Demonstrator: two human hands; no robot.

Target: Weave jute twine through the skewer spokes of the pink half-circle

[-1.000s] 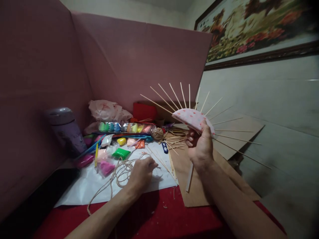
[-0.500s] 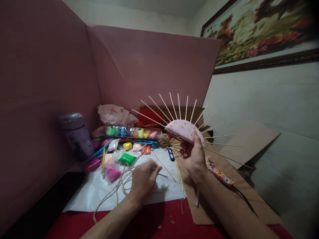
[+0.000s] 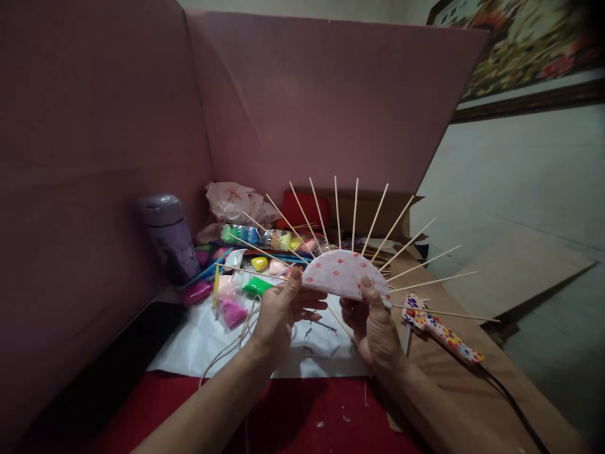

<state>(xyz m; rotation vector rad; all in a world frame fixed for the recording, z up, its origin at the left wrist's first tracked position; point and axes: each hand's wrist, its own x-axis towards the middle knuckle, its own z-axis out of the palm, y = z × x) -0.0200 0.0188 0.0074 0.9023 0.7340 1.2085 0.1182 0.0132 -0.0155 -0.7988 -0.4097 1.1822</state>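
A pale pink half-disc [image 3: 338, 272] with reddish dots is held up before me, its flat edge down. Several thin wooden sticks [image 3: 355, 214] fan out from its curved rim. My left hand [image 3: 278, 312] pinches the left end, thumb in front and fingers behind. At the right end, my right hand [image 3: 378, 321] grips it with the thumb on the dotted face. Both hands' fingertips are partly hidden behind it. A flower-patterned glue gun [image 3: 442, 331] with a black cord lies just right of my right hand.
Clay packets [image 3: 258, 285] in several colours lie on a white sheet [image 3: 184, 350] over a red cloth [image 3: 302, 416]. Twine [image 3: 227, 353] loops near my left forearm. A purple bottle [image 3: 167, 239] stands at left. Cardboard [image 3: 496, 391] covers the right side; pink panels [image 3: 321, 107] rise behind.
My left hand has come up from above the white sheet and taken hold of the half-disc's left end. The half-disc now faces me more squarely. The view has shifted.
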